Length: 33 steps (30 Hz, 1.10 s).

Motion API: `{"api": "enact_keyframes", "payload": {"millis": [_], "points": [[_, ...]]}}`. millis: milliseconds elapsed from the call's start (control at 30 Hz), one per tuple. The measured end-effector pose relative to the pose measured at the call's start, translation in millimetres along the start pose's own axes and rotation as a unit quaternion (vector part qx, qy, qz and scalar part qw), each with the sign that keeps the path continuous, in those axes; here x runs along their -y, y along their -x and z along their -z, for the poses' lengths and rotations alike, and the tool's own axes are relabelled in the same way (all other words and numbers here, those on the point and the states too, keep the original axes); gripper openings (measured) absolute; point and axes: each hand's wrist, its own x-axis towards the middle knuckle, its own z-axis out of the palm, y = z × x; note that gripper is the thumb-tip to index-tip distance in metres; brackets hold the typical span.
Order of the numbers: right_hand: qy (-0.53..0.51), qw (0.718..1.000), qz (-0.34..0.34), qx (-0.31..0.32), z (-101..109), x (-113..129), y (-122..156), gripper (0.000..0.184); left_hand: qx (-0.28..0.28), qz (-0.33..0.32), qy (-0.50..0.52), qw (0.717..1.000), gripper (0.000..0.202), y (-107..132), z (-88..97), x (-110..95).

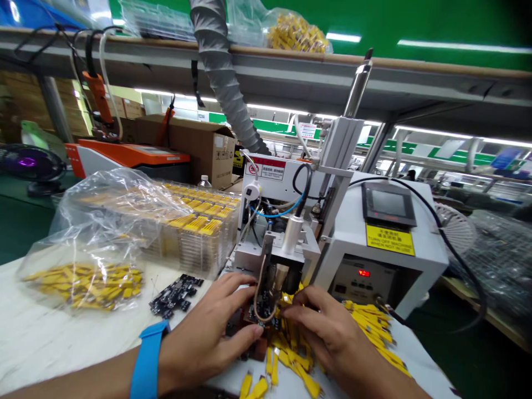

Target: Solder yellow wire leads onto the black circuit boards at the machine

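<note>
My left hand (211, 327), wearing a blue wristband (148, 360), reaches to the left side of a bench machine's working head (279, 282). Its thumb and fingers are apart, with the fingertips at the edge of a dark circuit board (262, 310) under the head. To the right of the head, my right hand (328, 327) has its fingers curled and thumb and index close together. What lies in that pinch is hidden. Yellow strip-like pieces with metal ends (297, 363) lie loose below and around this hand.
Black circuit boards (177, 293) lie left of my left hand. Behind them are a clear bag of yellow pieces (87, 277) and stacked clear trays (199, 238). A control box with a screen (388, 205) stands right; its black cable (477, 277) loops down. A grey hose (224, 72) hangs overhead.
</note>
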Motion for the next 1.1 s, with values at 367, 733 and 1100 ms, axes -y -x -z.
{"api": "enact_keyframes", "payload": {"millis": [367,733,1100], "points": [[0.007,1.000,0.005,-0.017,-0.5,0.0,0.2,0.032,0.023,0.013,-0.003,1.000,0.034,-1.3,1.6,-2.4],[-0.044,0.998,-0.034,-0.040,-3.2,6.2,-2.6,0.028,0.032,-0.031,-0.081,0.996,0.040,0.6,-1.9,4.6],[-0.161,0.980,-0.101,-0.064,0.7,14.7,-9.7,0.020,0.028,-0.040,-0.085,0.995,0.043,5.5,1.4,-0.1]]}}
